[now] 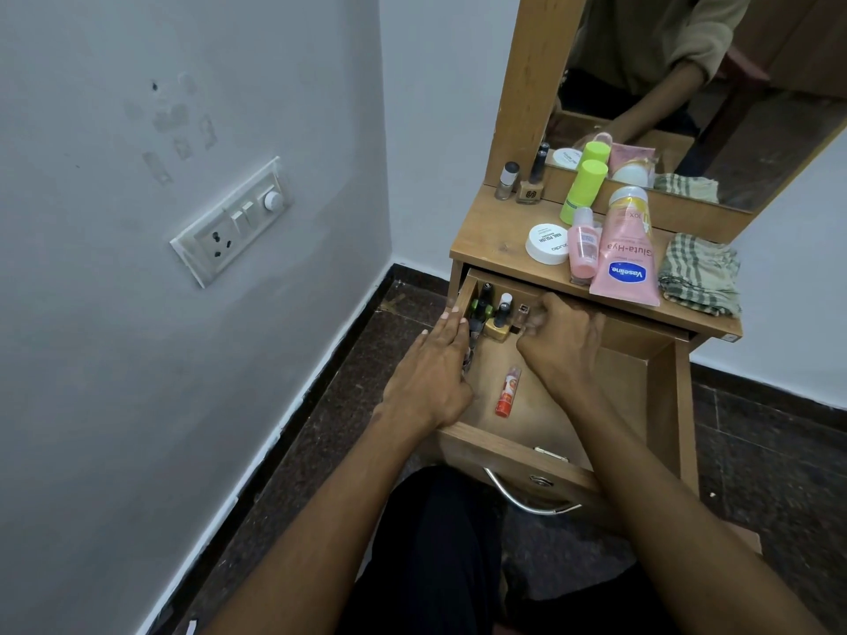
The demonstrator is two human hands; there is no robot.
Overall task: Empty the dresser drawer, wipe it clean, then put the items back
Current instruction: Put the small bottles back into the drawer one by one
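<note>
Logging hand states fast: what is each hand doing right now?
Left hand: open, straight fingers on the drawer side.
Right hand: fingers curled; contents cannot be told.

pink tube (625, 254), green-checked cloth (700, 275), lime bottle (583, 191)

The drawer (513, 444) and the dresser top (495, 231) are faced in matt, wood-grain laminate. The drawer handle (527, 499) is made of polished, shiny metal. The pink tube (625, 254) and the white jar lid (546, 242) are formed of smooth, glossy plastic. The checked cloth (699, 275) is woven, soft and matt.
</note>
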